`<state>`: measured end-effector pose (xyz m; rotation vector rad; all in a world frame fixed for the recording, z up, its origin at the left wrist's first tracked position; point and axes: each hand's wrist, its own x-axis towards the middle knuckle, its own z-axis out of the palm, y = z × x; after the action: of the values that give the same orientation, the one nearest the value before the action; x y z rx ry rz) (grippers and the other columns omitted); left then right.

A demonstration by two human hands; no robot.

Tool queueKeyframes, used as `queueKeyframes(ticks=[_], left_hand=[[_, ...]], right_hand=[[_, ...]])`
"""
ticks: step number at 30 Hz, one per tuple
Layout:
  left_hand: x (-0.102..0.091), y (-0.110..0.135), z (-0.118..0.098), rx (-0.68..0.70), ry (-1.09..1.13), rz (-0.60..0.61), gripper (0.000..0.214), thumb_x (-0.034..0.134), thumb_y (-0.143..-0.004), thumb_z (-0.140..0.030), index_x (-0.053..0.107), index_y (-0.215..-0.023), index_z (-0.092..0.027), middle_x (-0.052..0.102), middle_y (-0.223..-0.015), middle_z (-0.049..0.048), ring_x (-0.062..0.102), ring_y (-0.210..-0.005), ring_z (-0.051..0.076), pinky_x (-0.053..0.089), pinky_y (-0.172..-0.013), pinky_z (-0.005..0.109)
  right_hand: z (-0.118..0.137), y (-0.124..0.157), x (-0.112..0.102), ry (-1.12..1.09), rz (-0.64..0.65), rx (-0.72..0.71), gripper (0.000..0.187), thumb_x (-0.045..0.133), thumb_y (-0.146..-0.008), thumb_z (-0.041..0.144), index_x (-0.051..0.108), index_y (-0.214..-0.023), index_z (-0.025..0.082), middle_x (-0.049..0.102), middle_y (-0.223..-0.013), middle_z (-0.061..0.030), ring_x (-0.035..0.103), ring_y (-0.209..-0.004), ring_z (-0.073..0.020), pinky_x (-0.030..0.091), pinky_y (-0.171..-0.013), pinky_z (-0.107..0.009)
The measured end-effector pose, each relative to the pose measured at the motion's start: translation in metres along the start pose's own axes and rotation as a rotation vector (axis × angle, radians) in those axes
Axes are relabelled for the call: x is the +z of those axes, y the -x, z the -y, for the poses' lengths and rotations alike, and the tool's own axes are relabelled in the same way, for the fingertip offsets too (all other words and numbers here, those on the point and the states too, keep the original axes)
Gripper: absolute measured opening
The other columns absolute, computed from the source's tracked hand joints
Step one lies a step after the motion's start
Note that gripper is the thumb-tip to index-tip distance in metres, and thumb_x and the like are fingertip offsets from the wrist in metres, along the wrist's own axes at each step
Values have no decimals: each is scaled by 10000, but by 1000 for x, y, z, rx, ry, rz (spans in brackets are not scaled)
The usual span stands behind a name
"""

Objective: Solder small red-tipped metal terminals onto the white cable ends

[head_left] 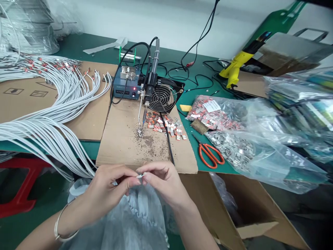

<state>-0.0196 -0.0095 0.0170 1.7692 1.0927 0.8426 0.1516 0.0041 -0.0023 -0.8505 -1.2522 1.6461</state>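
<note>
— What are the hands doing, low in the middle of the frame?

— The left hand [109, 189] and right hand [162, 184] meet, fingertips pinched shut on a small white piece [140, 176], above a translucent plastic bag [137, 222].

— And the containers?

— At right, clear bags [234, 146] hold small metal and orange parts. An open cardboard box [249, 208] sits lower right; I cannot tell its contents.

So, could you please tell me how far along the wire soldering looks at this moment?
Done: a bundle of white wires with red-tipped ends lies on the cardboard. In hand: left hand and right hand pinch a small white piece between their fingertips. Left: loose terminals beside the soldering iron, plus bagged ones.
</note>
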Motion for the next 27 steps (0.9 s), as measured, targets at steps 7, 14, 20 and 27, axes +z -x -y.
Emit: queueKeyframes(ticks=[7,14,20,27], left_hand=[[2,1,0,-49,-25,4,177,569,-854,-239,689,-769,-141,639,-593,14,561,-499,101,421,-489,184],[13,2,-1,-241,299,-29,143,612,-804,-249,665,-721,-145,614,-498,-10,557,-447,97,432,-448,168],[13,0,-3,-369,493,-86,108,661,-729,-222,630,-660,-144,618,-467,-21,571,-429,98,465,-441,163],[4,4,-2,-271,219,54,164,620,-796,-269,685,-718,-141,636,-544,5,576,-482,110,450,-473,176]], right_hand=[[21,5,-3,508,-107,-171,37,660,-709,158,687,-690,175,641,-597,-20,531,-557,-137,415,-521,-262],[6,4,15,366,-258,-381,184,618,-722,89,571,-569,181,474,-508,43,432,-488,-104,345,-489,-247],[-8,-1,19,169,-305,-353,144,621,-718,107,578,-608,189,498,-533,39,450,-514,-113,369,-494,-242],[29,3,-6,579,2,-209,61,705,-701,143,674,-749,166,648,-652,-11,568,-627,-142,419,-591,-260]])
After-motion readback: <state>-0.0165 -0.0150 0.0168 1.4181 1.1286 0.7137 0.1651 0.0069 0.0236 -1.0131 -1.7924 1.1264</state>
